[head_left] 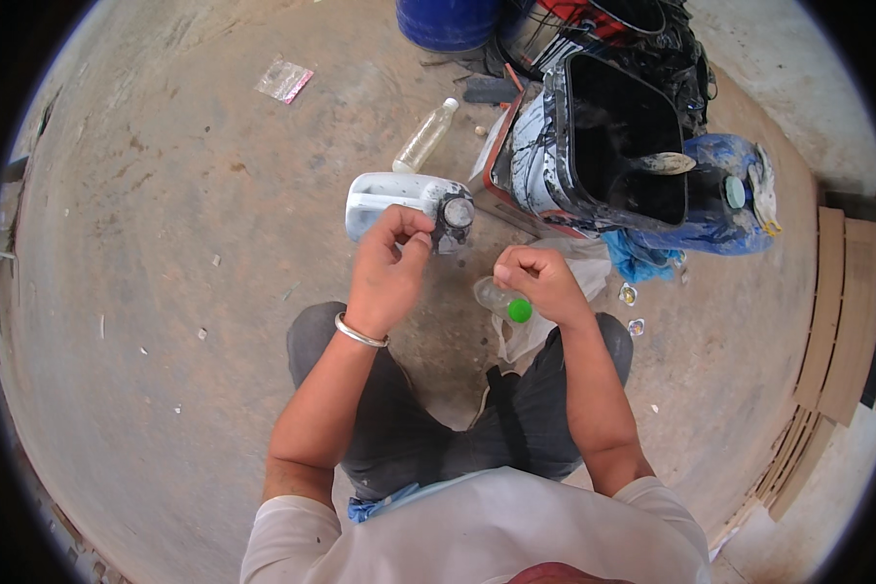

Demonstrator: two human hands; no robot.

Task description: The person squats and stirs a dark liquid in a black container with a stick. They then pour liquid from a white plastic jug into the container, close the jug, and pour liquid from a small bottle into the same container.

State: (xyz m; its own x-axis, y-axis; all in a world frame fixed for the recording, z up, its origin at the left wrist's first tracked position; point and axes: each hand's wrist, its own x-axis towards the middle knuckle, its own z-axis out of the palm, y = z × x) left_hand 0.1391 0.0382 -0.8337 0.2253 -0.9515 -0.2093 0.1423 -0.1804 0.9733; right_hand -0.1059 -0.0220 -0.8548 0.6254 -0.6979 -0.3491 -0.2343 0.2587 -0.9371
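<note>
My left hand [391,263] is pinched, thumb against fingertips, over the near side of a white plastic jug [375,190]. The jug lies on the floor, dark smears around its neck and grey cap [457,212]. Whether these fingers touch the jug or hold something tiny cannot be made out. To the right, my right hand [547,282] has its fingers curled closed, and anything in them is hidden. Just below that hand is a clear plastic bottle [492,294] with a green cap [519,310], partly over a whitish plastic sheet [576,268].
A black-smeared square bucket [535,146] stands at the far right, with a brush-like tool [667,164] across its opening. Beside it lies a big blue bottle [715,229]. Beyond the jug are a clear bottle [425,138], a blue drum [448,21] and a plastic packet [284,81].
</note>
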